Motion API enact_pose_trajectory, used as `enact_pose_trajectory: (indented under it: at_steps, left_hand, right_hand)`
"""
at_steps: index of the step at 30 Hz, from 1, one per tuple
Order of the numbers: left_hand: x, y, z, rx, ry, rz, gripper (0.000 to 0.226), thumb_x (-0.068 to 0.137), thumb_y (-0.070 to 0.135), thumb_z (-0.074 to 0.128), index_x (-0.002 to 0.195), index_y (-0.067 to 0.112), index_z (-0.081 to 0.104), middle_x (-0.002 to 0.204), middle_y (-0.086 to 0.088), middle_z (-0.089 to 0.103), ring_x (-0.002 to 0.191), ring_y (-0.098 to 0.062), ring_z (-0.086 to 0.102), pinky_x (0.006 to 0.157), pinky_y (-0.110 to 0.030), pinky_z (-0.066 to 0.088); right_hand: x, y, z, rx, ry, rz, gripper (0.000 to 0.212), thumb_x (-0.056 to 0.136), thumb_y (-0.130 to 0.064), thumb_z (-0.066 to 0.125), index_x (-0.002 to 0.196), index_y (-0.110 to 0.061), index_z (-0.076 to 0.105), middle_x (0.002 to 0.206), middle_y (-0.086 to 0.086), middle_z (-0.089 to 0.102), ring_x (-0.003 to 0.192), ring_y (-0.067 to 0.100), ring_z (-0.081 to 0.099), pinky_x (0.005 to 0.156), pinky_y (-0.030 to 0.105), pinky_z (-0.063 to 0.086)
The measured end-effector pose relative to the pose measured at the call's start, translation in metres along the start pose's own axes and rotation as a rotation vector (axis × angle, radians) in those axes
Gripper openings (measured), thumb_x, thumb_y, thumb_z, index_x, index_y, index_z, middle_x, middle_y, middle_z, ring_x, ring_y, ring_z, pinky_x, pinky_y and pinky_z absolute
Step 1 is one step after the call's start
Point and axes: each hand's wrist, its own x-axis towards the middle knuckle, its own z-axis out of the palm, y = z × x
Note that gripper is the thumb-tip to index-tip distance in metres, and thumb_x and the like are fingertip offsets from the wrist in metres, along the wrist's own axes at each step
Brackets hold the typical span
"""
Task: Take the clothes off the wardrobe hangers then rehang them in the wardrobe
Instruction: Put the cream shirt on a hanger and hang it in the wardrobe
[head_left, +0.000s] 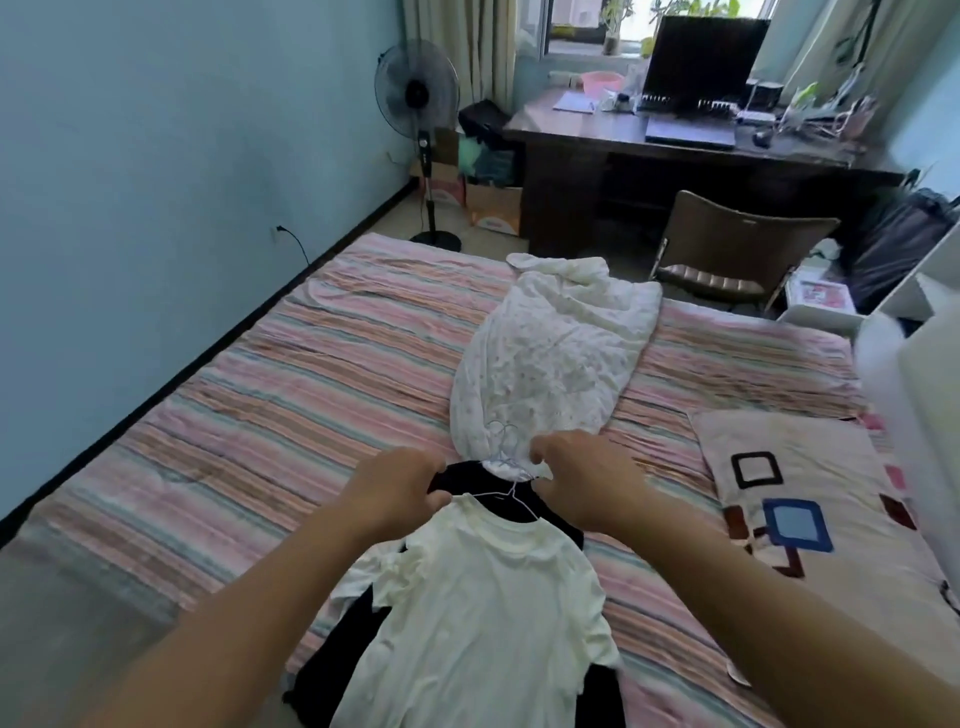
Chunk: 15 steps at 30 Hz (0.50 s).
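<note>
Early stage: clothes lie piled on the striped bed (218, 415), lower centre of frame, seemingly all on hangers, nothing rehung (wardrobe not clearly in view). White t-shirt (483, 613) on top, over a black garment (545, 512); a patterned white garment (550, 364) stretches above them toward frame top. Left hand (395, 491) has fingers curled onto the t-shirt collar and black fabric. Right hand (582, 483) pinches at the thin wire hanger (511, 491) and neckline. T-shirt's long axis runs bottom-to-top, collar pointing up-frame, hem toward the bottom edge.
</note>
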Motion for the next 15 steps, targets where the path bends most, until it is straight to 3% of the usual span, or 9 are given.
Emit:
enact_pose_trajectory:
  at_steps: [3,6,9,15]
  left_hand:
    - [0.057,0.0,0.027,-0.026,-0.044,-0.031,0.035,0.094,0.046,0.056,0.12,0.023,0.061,0.118,0.0,0.067,0.107,-0.022,0.062,0.085,-0.037,0.051]
    - [0.111,-0.012,0.059,-0.058,-0.07,-0.064,0.032,0.095,0.045,0.056,0.121,0.026,0.062,0.117,0.002,0.066,0.106,-0.02,0.061,0.085,-0.038,0.051]
    - [0.157,-0.028,0.105,-0.083,-0.114,-0.112,0.035,0.097,0.042,0.055,0.129,0.03,0.058,0.123,0.005,0.063,0.112,-0.019,0.059,0.087,-0.038,0.05]
    - [0.235,-0.048,0.215,-0.137,-0.176,-0.193,0.039,0.097,0.039,0.056,0.133,0.024,0.055,0.13,0.002,0.06,0.115,-0.02,0.057,0.086,-0.033,0.045]
  right_hand:
    - [0.031,0.037,0.035,0.031,-0.017,0.034,0.019,0.09,-0.026,0.055,0.106,-0.018,0.061,0.1,0.003,0.066,0.091,0.028,0.062,0.067,0.033,0.048]
    - [0.06,0.074,0.076,0.071,-0.039,0.061,0.009,0.087,-0.024,0.055,0.094,-0.018,0.059,0.088,0.001,0.063,0.08,0.025,0.059,0.052,0.03,0.033]
    - [0.089,0.106,0.126,0.12,-0.073,0.098,0.006,0.084,-0.02,0.054,0.081,-0.018,0.05,0.079,0.0,0.058,0.076,0.025,0.054,0.058,0.034,0.039]
    - [0.149,0.152,0.238,0.154,-0.088,0.155,0.008,0.089,-0.022,0.056,0.095,-0.018,0.057,0.086,0.001,0.06,0.082,0.028,0.059,0.06,0.034,0.041]
